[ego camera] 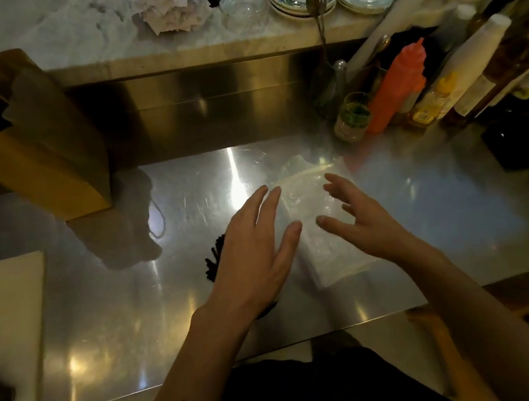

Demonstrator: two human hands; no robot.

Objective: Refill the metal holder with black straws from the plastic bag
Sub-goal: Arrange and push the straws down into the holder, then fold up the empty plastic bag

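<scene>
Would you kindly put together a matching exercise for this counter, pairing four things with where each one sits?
Things:
1. plastic bag
2. black straws
3. paper bag
4. orange squeeze bottle

Places:
A. back right, among the bottles
B. partly hidden under the left hand
C. standing at the back left
D. flat on the steel counter, between the left hand and the right hand

Pairs: 1-D, 2-B, 3-C, 4-A

Left hand (251, 258) and right hand (359, 220) reach forward side by side, fingers (268, 199) spread and relaxed, holding nothing.
</scene>
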